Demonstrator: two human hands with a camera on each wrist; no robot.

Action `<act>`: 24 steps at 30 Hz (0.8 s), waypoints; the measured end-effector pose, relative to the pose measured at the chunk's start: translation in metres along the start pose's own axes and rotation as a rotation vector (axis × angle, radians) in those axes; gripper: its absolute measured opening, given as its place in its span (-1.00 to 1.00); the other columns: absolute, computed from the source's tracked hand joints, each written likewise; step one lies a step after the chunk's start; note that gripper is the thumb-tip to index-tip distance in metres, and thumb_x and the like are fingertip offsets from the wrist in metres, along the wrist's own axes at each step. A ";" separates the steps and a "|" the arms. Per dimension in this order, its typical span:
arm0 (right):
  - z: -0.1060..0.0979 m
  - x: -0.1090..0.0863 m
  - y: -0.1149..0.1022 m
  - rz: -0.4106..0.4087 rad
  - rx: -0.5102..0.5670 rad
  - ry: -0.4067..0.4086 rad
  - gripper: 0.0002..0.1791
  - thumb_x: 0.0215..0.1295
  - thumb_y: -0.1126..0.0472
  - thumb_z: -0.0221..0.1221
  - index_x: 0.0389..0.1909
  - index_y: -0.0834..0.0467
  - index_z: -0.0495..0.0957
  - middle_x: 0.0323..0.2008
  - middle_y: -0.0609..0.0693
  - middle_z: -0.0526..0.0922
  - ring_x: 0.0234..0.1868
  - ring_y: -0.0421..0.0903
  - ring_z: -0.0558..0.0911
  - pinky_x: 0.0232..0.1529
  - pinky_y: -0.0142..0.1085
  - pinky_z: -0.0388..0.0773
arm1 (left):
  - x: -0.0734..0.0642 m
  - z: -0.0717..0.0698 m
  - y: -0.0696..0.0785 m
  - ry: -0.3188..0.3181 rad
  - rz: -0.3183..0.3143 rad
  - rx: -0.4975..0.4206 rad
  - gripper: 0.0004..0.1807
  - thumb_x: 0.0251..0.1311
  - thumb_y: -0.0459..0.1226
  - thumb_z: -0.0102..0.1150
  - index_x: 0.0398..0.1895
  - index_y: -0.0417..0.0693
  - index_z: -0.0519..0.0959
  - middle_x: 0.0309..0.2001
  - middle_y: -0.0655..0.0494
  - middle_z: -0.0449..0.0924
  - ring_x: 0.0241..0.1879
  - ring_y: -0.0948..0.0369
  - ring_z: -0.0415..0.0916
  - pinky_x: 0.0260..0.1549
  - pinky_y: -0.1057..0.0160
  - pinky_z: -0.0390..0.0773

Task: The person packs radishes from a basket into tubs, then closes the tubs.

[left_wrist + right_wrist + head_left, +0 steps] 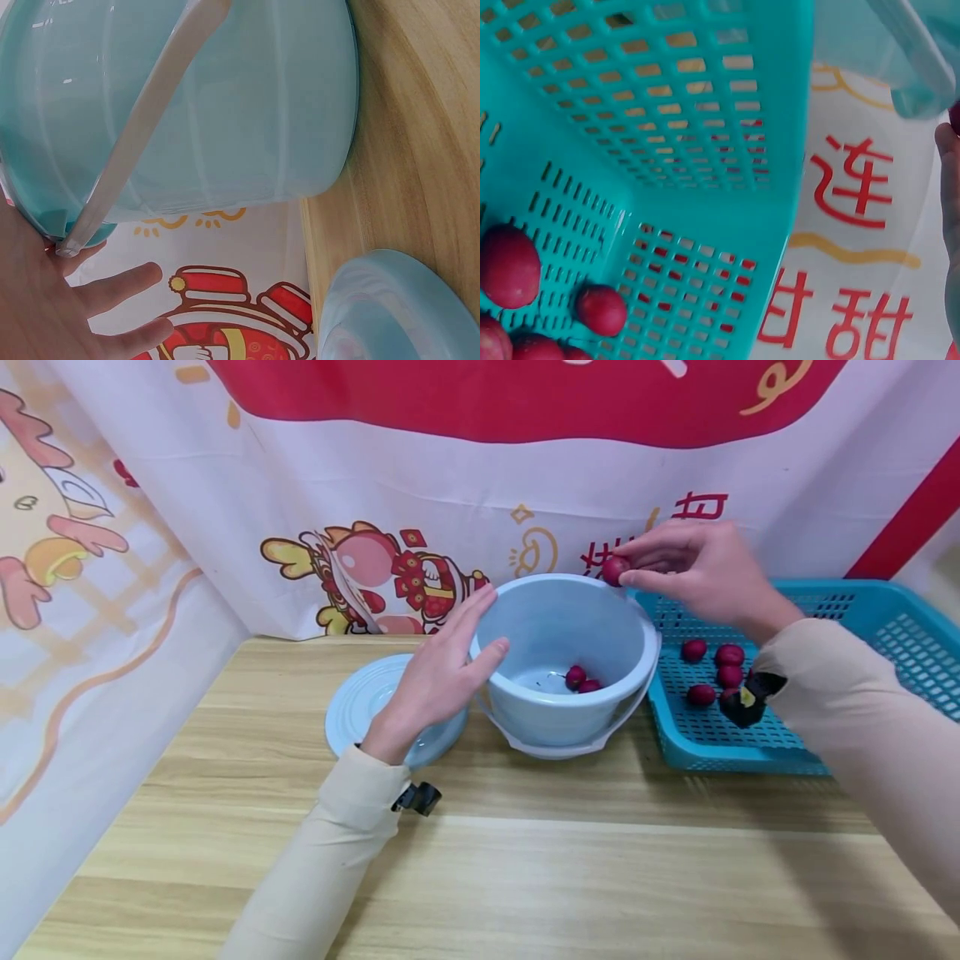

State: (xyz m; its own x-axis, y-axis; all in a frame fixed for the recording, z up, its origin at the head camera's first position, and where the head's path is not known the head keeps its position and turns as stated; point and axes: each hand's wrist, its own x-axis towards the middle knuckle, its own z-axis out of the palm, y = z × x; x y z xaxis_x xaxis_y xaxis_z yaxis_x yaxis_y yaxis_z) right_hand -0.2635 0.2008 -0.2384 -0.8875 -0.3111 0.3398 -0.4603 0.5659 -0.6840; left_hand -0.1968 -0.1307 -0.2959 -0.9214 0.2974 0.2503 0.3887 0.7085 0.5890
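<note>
My right hand pinches a small red radish between thumb and fingers, above the far right rim of a light blue bucket. Inside, on the bottom, lie a couple of radishes, one with a thin root. My left hand rests at the bucket's left rim, its fingers extended. In the left wrist view, that hand is beside the joint of the pale handle, fingers spread. Several more radishes lie in a turquoise basket. Only the edge of the right hand shows in the right wrist view.
A round light blue lid lies on the wooden table left of the bucket, partly behind my left hand. The basket stands close to the bucket's right side. A printed cloth hangs directly behind them.
</note>
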 end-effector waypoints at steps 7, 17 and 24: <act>0.014 0.002 -0.011 -0.085 -0.049 -0.042 -0.55 0.30 0.08 0.47 0.21 -0.01 0.74 0.11 0.05 0.75 -0.04 -0.30 0.71 -0.11 -0.71 0.57 | 0.000 0.000 0.000 -0.004 0.001 0.000 -0.18 0.50 0.23 -0.14 0.75 0.30 0.02 0.75 0.35 -0.10 0.71 0.11 0.03 0.55 -0.35 0.23; 0.030 0.002 -0.018 -0.182 -0.171 -0.122 -0.51 0.21 0.21 0.53 0.20 0.01 0.75 0.09 0.01 0.79 0.05 -0.04 0.75 -0.05 -0.42 0.75 | 0.000 0.000 0.001 -0.007 -0.005 -0.003 -0.19 0.50 0.23 -0.14 0.75 0.31 0.02 0.76 0.33 -0.09 0.71 0.11 0.03 0.55 -0.35 0.24; 0.040 0.003 -0.016 -0.238 -0.207 -0.141 -0.50 0.18 0.24 0.54 0.18 0.08 0.75 0.07 0.05 0.80 0.02 0.00 0.78 -0.01 0.05 0.81 | 0.001 0.000 0.000 -0.010 -0.007 -0.002 -0.19 0.50 0.24 -0.15 0.75 0.33 0.01 0.75 0.36 -0.10 0.71 0.11 0.03 0.56 -0.33 0.23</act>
State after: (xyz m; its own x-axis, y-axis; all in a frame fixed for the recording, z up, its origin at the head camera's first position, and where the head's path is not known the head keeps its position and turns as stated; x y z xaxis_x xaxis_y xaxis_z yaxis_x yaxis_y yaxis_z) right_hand -0.2576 0.1603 -0.2519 -0.7498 -0.5476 0.3715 -0.6614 0.6033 -0.4456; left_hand -0.1974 -0.1307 -0.2956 -0.9239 0.2988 0.2389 0.3825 0.7092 0.5922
